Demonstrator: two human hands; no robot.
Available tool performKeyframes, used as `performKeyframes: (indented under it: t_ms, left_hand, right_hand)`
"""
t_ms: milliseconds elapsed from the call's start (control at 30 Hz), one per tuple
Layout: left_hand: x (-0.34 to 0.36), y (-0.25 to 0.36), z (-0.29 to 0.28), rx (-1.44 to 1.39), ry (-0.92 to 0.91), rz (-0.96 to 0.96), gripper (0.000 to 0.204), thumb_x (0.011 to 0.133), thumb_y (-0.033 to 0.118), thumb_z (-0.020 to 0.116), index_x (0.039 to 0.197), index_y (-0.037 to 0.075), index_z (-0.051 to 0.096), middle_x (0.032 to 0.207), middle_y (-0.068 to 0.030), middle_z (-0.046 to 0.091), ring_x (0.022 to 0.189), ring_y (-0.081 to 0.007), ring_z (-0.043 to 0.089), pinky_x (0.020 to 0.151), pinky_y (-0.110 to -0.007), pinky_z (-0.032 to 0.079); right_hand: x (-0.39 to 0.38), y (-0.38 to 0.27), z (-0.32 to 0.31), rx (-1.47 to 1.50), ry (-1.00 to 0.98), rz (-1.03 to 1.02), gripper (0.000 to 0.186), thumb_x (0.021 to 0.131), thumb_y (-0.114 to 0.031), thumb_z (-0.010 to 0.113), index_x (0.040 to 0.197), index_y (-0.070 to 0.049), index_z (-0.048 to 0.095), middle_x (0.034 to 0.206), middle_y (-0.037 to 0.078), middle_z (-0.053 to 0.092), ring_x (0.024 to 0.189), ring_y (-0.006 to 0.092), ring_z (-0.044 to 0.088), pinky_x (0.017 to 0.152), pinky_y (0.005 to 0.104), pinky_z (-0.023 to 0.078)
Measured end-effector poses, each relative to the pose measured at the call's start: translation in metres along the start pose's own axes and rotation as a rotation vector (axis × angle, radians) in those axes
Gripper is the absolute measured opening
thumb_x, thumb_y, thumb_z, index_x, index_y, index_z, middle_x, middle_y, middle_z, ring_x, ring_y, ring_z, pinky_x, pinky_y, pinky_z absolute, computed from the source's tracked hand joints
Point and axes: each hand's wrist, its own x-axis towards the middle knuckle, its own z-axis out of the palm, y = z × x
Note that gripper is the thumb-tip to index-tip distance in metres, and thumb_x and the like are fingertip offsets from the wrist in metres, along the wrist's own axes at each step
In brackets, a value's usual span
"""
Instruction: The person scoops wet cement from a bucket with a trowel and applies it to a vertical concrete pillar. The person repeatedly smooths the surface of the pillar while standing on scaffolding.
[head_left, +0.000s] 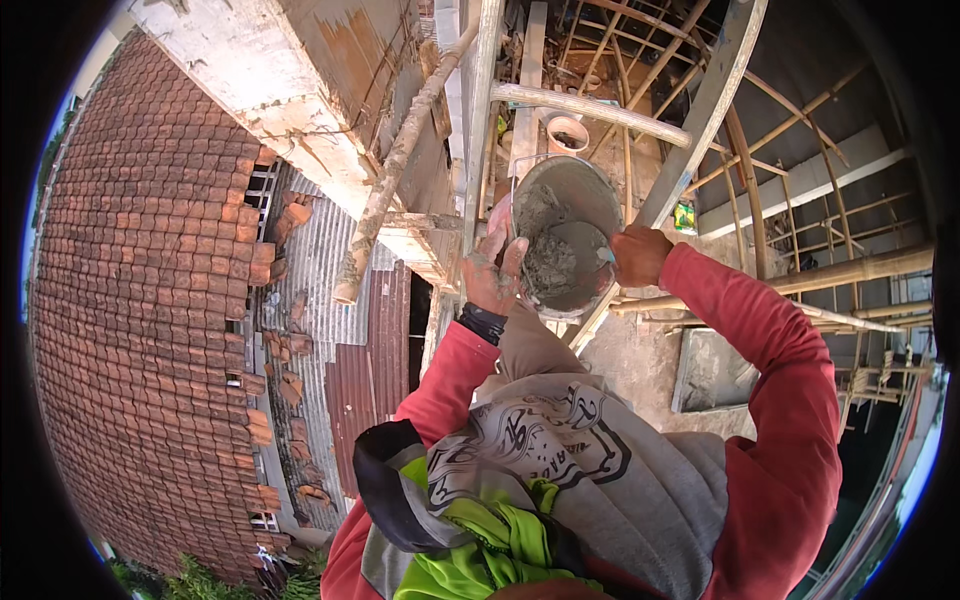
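The bucket (592,180) is just above the centre of the frame, its mouth turned up toward the camera. Grey mortar (545,265) lies in it, heaped toward the left and bottom of the opening, and smears coat the inner wall. A thin wire handle (514,182) stands at the bucket's upper left.

The left hand (492,276), smudged with grey, grasps the bucket at the lower left of its rim, with a black band (482,323) around the wrist. The right hand (640,256) is clenched around the grip of a trowel (588,245), at the right side of the bucket; the blade is inside the mouth, against the mortar. Both arms wear red sleeves (755,310), and a grey shirt (640,480) with a dark print fills the bottom centre, beside a lime-green cloth (490,535).

Above the bucket, a round rung (595,112) crosses between two wooden rails, the left one (483,110) nearly upright and the right one (712,115) slanting. Beyond the bucket, near the top centre, is a smaller pale pail (567,146) with grey stuff inside.

Bamboo poles (850,270) crisscross the right side, and a small green and yellow packet (684,217) shows right of the right hand. A grey panel (712,370) lies at lower right. A tiled roof (150,300) covers the left, with corrugated sheets (335,320) beside it. A rough pole (398,175) slants across the upper left, next to a stained beam (250,80).
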Motion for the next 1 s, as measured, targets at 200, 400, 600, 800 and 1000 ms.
performKeyframes:
  t_ms: [200,400,600,800,1000]
  left_hand:
    - [0.002,-0.001,-0.018,0.026,0.069,0.036,0.049,0.103,0.023,0.071,0.139,-0.009,0.062,0.119,-0.0170,0.074,0.107,-0.0158,0.067,0.095,-0.030,0.053]
    - [0.002,-0.019,-0.028,-0.075,0.176,-0.098,0.040,0.103,0.023,0.070,0.133,-0.004,0.067,0.095,-0.0070,0.070,0.076,-0.0113,0.062,0.063,-0.028,0.053]
    - [-0.002,-0.006,-0.043,-0.254,0.182,-0.345,0.056,0.103,0.032,0.071,0.138,-0.011,0.062,0.119,-0.0126,0.072,0.112,-0.0168,0.063,0.101,-0.032,0.050]
    - [0.000,-0.026,-0.043,-0.266,0.233,-0.233,0.041,0.102,0.025,0.072,0.124,-0.010,0.069,0.095,-0.0056,0.069,0.076,-0.0089,0.062,0.062,-0.025,0.053]
    - [-0.002,-0.066,-0.041,-0.194,0.191,-0.231,0.037,0.103,0.025,0.070,0.124,-0.005,0.071,0.103,-0.0044,0.072,0.094,-0.0095,0.061,0.083,-0.027,0.052]
  right_hand:
    - [-0.002,-0.022,0.039,0.746,-0.117,0.017,0.040,0.089,-0.027,0.076,0.106,0.008,0.068,0.088,0.021,0.069,0.062,0.0248,0.070,0.058,0.0396,0.057]
    - [-0.008,-0.007,0.042,0.830,0.240,-0.038,0.041,0.089,-0.029,0.074,0.112,0.005,0.068,0.094,0.023,0.071,0.073,0.0317,0.072,0.068,0.0448,0.058]
    - [-0.005,0.000,0.026,0.309,0.447,0.287,0.042,0.081,-0.023,0.073,0.122,-0.013,0.073,0.109,0.019,0.075,0.104,0.0401,0.072,0.094,0.0553,0.052]
    - [-0.033,0.005,-0.005,0.191,0.566,0.321,0.037,0.079,-0.025,0.076,0.115,-0.017,0.077,0.100,0.016,0.077,0.099,0.0396,0.073,0.088,0.0534,0.054]
    - [-0.089,-0.019,-0.104,0.046,0.864,0.072,0.031,0.075,-0.023,0.080,0.106,-0.018,0.081,0.078,0.014,0.075,0.075,0.0367,0.073,0.069,0.0473,0.056]
